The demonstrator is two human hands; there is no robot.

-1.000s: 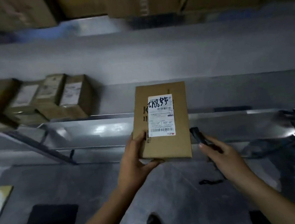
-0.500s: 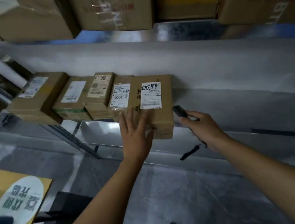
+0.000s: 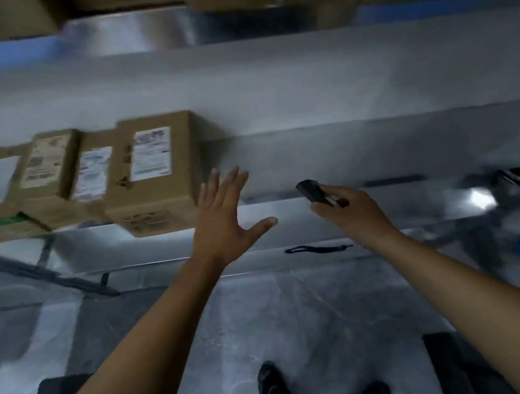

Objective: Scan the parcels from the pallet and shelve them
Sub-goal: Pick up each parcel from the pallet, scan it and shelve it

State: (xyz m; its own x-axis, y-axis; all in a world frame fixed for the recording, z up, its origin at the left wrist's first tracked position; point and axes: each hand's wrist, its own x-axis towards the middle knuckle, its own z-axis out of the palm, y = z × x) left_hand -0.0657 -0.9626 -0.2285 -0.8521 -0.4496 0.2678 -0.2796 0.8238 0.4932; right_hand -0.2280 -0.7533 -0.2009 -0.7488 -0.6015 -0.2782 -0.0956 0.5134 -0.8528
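Left hand (image 3: 222,220) spread empty at the parcel's (image 3: 152,173) four o'clock; right hand (image 3: 351,214) grips the scanner (image 3: 314,190). Looks light, stiff: grab its sides.

head view looks forward and down, close to shelf (image 3: 345,161) and floor (image 3: 299,322)

Bare left hand (image 3: 223,223) and right hand (image 3: 356,215); forearms bare up to frame edge. Footwear: two dark shoes (image 3: 274,389), detail blurred.
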